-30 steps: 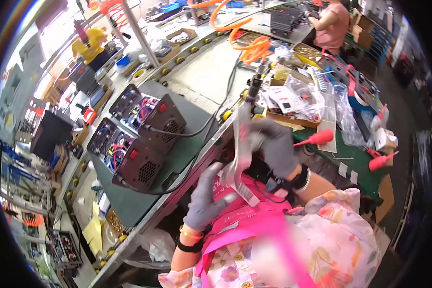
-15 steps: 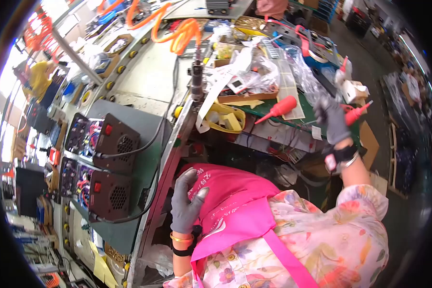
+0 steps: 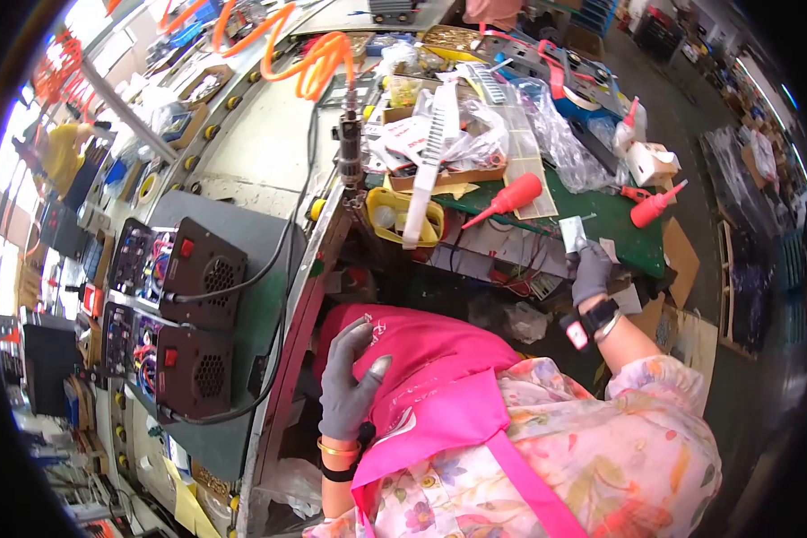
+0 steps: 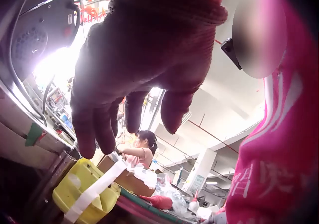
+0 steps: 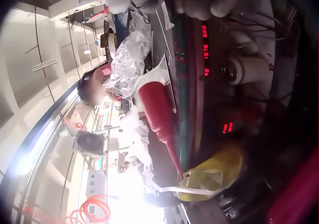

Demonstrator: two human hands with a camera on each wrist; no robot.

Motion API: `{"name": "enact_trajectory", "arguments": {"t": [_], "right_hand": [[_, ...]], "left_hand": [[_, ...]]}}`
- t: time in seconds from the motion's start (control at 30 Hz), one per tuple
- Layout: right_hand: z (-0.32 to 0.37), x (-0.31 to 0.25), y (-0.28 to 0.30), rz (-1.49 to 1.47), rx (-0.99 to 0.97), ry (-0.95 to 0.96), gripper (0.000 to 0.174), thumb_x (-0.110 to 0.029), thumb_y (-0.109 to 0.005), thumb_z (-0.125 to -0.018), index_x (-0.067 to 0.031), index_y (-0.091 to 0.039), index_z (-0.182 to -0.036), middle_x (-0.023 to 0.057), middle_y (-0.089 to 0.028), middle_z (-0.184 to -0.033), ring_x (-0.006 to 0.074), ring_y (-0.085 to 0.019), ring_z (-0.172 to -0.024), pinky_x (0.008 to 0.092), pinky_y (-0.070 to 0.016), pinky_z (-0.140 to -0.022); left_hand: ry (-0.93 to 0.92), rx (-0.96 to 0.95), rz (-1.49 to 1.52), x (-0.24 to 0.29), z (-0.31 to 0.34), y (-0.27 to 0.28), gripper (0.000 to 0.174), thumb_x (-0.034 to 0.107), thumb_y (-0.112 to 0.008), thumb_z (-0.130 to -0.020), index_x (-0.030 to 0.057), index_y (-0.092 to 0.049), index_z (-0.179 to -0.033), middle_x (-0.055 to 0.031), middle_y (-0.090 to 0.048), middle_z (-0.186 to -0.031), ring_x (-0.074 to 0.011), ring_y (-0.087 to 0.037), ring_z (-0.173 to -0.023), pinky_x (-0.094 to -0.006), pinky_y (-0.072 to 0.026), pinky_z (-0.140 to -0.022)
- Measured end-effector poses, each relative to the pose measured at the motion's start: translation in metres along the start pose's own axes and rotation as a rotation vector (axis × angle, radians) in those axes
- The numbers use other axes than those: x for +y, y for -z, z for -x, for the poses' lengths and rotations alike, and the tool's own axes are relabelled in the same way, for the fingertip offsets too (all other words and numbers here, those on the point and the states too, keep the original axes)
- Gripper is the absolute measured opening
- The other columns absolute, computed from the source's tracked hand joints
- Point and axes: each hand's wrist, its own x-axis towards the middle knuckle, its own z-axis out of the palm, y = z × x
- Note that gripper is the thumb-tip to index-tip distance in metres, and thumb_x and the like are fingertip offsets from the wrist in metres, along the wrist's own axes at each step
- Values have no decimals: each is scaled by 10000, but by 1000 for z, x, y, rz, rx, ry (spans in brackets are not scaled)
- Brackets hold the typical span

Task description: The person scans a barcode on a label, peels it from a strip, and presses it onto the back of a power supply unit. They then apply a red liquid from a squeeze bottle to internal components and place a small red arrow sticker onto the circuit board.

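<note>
The left hand (image 3: 345,381), in a grey glove, is held beside the pink apron (image 3: 430,359), its fingers loosely bent and nothing in them. In the left wrist view this hand (image 4: 142,69) hangs with fingers spread above the yellow container (image 4: 82,189). At the green table's front edge, the gloved right hand (image 3: 592,269) pinches a small white label (image 3: 574,233) at its fingertips. A thin metal piece (image 3: 587,216) lies just beyond the label. In the right wrist view the right hand (image 5: 199,2) shows only partly, at the top.
A red bottle (image 3: 516,192) with a pointed nozzle lies left of the right hand; another (image 3: 659,204) is to its right. A white strip (image 3: 430,161) hangs over the yellow container (image 3: 403,215). Two black units (image 3: 193,368) with cables stand at left. An upright tool (image 3: 350,148) hangs near the corner.
The metal bracket gripped one second ago is out of the hands. The right hand swung out right, then came down and back to the label. The left hand stays by the apron.
</note>
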Motion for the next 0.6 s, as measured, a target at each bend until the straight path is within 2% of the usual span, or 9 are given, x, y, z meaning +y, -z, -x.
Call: {"name": "enact_trajectory", "arguments": {"t": [0.07,0.1,0.13,0.2,0.3,0.33,0.37,0.53,0.6], "right_hand": [[47,-37,-36,262,-279,654,98,-91,-576,-883,-17,-637,-864,-5,-618,-773,61,-540,-684,225,-454,-616],[67,-50,-60,206,-530,705,72,-66,-585,-873,-2,-619,-874,-10,-616,-806,61,-523,-752,238,-456,-681],[90,-66,-85,124,-822,565,56,-33,-583,-859,-11,-608,-904,12,-618,-839,82,-544,-749,244,-462,-700],[143,-77,-148,-46,-1109,682,100,4,-544,-868,-9,-581,-960,57,-624,-879,111,-575,-769,250,-472,-738],[217,-88,-229,-322,-1639,458,159,67,-475,-875,-6,-536,-1002,118,-627,-901,163,-610,-828,273,-490,-771],[241,-82,-253,-489,-1764,280,136,55,-502,-868,-7,-559,-974,87,-629,-879,129,-597,-800,251,-482,-742],[258,-75,-277,-263,-1651,587,72,25,-548,-863,1,-581,-922,44,-622,-835,81,-572,-738,223,-467,-682],[351,-54,-346,-157,-1852,524,99,-68,-676,-818,-12,-619,-877,6,-595,-690,38,-529,-662,215,-454,-600],[372,-43,-356,-147,-1854,662,114,-92,-693,-809,-14,-632,-866,35,-626,-699,56,-564,-659,237,-470,-603]], "left_hand": [[7,60,20,-1,9,2,473,92,-648,-828,3,-473,-1259,-110,-528,-1231,-202,-546,-1105,-338,-425,-977],[9,108,-6,-3,16,4,461,88,-643,-832,1,-480,-1254,-108,-554,-1211,-189,-554,-1095,-327,-430,-967],[39,131,-50,3,22,10,432,72,-626,-842,-5,-489,-1244,-106,-566,-1198,-177,-553,-1096,-314,-433,-958],[116,224,113,2,39,21,400,68,-606,-857,-13,-495,-1234,-96,-580,-1170,-164,-556,-1086,-305,-435,-950],[146,483,214,1,72,40,332,63,-583,-872,-17,-518,-1188,-100,-593,-1131,-165,-574,-1034,-303,-446,-933],[140,563,260,-2,81,45,318,64,-580,-874,-18,-524,-1176,-102,-597,-1121,-166,-579,-1022,-302,-449,-928],[138,672,311,-3,93,50,279,60,-567,-881,-19,-538,-1147,-103,-605,-1091,-170,-588,-993,-303,-459,-912],[57,1170,287,-15,132,80,199,69,-550,-902,-7,-560,-1086,-95,-620,-1001,-159,-604,-913,-285,-475,-862],[9,1294,256,-29,138,99,252,49,-576,-882,-12,-534,-1123,-89,-616,-1015,-153,-588,-958,-282,-468,-865]]}}
